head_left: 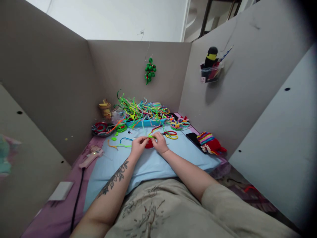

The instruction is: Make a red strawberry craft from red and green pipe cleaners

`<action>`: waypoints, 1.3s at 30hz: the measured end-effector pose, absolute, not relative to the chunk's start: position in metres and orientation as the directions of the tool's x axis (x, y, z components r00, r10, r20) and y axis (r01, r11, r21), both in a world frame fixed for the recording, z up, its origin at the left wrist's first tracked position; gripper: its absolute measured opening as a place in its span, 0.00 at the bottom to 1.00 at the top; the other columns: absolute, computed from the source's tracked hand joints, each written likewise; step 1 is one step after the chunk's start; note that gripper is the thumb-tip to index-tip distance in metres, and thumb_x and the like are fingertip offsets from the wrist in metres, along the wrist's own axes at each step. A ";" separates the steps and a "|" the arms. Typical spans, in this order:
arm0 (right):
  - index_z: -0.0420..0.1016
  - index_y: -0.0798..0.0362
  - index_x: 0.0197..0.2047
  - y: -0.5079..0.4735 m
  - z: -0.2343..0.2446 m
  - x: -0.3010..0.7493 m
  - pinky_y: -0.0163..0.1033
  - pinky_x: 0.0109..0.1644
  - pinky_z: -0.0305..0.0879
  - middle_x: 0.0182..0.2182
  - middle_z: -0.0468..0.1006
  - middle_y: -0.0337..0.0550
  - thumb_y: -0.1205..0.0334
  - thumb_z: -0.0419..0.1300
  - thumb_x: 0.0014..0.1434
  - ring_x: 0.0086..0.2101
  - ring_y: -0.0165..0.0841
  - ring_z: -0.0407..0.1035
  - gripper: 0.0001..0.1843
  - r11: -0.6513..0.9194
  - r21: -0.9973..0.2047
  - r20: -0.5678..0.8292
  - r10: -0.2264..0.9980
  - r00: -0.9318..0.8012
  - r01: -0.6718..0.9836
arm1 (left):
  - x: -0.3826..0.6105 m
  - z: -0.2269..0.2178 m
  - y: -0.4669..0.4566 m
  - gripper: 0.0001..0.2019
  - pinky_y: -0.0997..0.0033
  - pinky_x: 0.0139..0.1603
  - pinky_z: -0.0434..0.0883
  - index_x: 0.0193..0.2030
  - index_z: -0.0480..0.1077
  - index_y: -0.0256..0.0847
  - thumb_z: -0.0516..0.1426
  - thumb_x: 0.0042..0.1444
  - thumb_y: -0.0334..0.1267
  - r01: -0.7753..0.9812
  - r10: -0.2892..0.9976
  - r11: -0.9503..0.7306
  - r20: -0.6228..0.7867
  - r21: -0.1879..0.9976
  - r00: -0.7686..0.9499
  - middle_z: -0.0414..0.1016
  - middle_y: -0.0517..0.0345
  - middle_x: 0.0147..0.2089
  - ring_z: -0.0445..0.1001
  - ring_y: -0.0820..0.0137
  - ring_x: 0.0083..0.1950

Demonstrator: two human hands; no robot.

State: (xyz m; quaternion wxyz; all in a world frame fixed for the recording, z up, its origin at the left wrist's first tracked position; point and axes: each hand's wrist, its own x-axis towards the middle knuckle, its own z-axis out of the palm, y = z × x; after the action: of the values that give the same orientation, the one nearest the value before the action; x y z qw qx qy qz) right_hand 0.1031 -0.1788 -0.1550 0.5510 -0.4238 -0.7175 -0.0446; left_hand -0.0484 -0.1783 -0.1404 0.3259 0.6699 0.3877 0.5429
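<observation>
My left hand (138, 145) and my right hand (159, 142) meet over a light blue mat (119, 165). Both pinch a thin bright green pipe cleaner (151, 136) held between their fingertips. A small red piece (149, 144) lies on the mat just under and between the hands. Loose bent pipe cleaners (119, 143) in green, blue and orange lie to the left of my left hand.
A tangled heap of coloured pipe cleaners (141, 110) fills the back of the desk. A dark bowl (101, 128), a pink glue gun (91, 157) with a black cord, coloured rings (177, 125), a phone (195, 139) and a red knitted toy (212, 142) surround the mat. Grey partition walls enclose three sides.
</observation>
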 end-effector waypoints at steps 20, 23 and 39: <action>0.60 0.50 0.26 -0.176 -0.160 0.101 0.40 0.37 0.60 0.27 0.64 0.41 0.69 0.54 0.52 0.32 0.37 0.60 0.06 0.599 -0.393 0.795 0.602 -0.069 0.698 | -0.045 -0.137 -0.181 0.07 0.71 0.34 0.70 0.29 0.75 0.38 0.59 0.50 0.39 0.234 0.862 -0.505 0.497 0.831 0.095 0.78 0.57 0.29 0.74 0.69 0.31; 0.63 0.51 0.31 -0.181 -0.156 0.099 0.40 0.38 0.61 0.29 0.66 0.42 0.67 0.55 0.53 0.33 0.36 0.62 0.03 0.632 -0.433 0.774 0.626 -0.094 0.642 | -0.047 -0.137 -0.180 0.06 0.71 0.35 0.69 0.30 0.74 0.38 0.57 0.51 0.37 0.264 0.849 -0.525 0.519 0.809 0.098 0.78 0.55 0.31 0.74 0.69 0.33; 0.69 0.53 0.39 -0.184 -0.153 0.101 0.43 0.45 0.63 0.34 0.72 0.46 0.67 0.50 0.60 0.38 0.37 0.65 0.08 0.719 -0.399 0.798 0.578 -0.171 0.569 | -0.051 -0.140 -0.178 0.09 0.68 0.40 0.69 0.38 0.74 0.40 0.55 0.53 0.31 0.302 0.787 -0.611 0.603 0.732 0.130 0.77 0.53 0.37 0.73 0.68 0.37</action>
State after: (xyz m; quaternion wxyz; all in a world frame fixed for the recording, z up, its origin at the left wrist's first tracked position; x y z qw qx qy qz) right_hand 0.1007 -0.1842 -0.1531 0.5233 -0.3748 -0.7653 0.0041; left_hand -0.0508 -0.1784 -0.1397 0.2247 0.7174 0.3796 0.5392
